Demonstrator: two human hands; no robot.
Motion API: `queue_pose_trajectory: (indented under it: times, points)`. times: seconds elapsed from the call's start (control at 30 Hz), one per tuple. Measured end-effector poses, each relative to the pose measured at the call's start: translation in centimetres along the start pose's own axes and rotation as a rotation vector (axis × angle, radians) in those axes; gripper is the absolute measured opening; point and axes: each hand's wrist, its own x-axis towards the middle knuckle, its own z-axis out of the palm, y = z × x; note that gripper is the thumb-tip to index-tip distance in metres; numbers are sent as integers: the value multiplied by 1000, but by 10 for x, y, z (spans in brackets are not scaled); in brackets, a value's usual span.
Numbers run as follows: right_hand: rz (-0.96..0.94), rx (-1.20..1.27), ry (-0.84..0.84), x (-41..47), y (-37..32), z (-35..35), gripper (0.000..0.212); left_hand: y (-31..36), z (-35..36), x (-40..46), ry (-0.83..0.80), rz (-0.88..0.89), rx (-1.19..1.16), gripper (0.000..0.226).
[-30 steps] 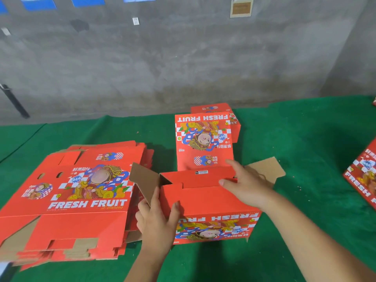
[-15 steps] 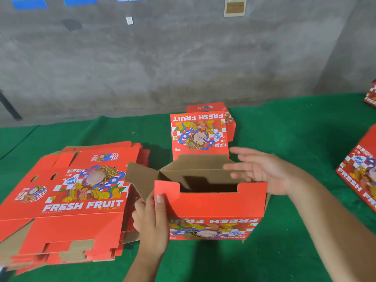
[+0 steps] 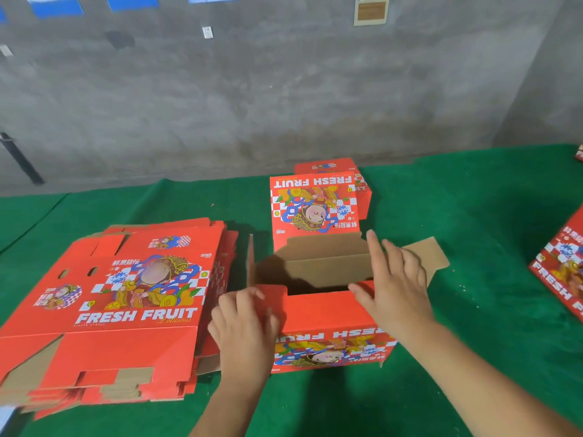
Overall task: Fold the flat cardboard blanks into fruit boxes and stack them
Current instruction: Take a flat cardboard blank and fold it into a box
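Note:
A half-formed red fruit box (image 3: pixel 328 313) stands open-topped on the green table in front of me, its brown inside showing. Its far lid panel lies back flat, its brown right flap (image 3: pixel 432 257) sticks out to the right, and its left flap stands upright. My left hand (image 3: pixel 244 329) rests with curled fingers on the near left corner of the front wall. My right hand (image 3: pixel 394 282) lies flat with straight fingers over the near right top edge. A stack of flat red blanks (image 3: pixel 126 298) lies to the left.
A finished red box (image 3: pixel 331 171) sits behind the lid panel. Another red box (image 3: pixel 564 272) shows at the right edge. A grey concrete wall runs along the table's far side. The green cloth (image 3: pixel 489 209) covers the table.
The near top flap that lay folded over the box a second ago has come up and the top stands open. My right hand dropped from hovering over the opening onto the right near edge.

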Motion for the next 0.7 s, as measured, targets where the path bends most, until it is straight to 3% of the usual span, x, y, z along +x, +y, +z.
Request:
queue_pose_trajectory:
  times: [0.03,0.1,0.2,0.33,0.43,0.5,0.6,0.7]
  points:
    - [-2,13,20,0,1,1,95,0,0,-1,17,74,-14,26]
    - [-62,60,86,0,0,0,66,-3,0,-1,12,174,-65,28]
    - [-93,139,129,-3,-3,-1,37,-8,-4,5,-47,207,-100,39]
    - [-13,73,-172,-3,-4,1,78,-14,-9,15,-117,232,-33,46]
    - [27,1,-281,-3,-13,8,83,-14,-6,11,-260,381,-30,24]
    - [26,-1,-302,-5,-18,10,84,-12,-4,10,-385,375,-37,17]
    - [-1,6,-95,-15,-22,2,79,-7,1,20,-475,271,58,30]
    - [268,140,190,-26,-11,-9,90,1,9,37,-502,223,293,47]
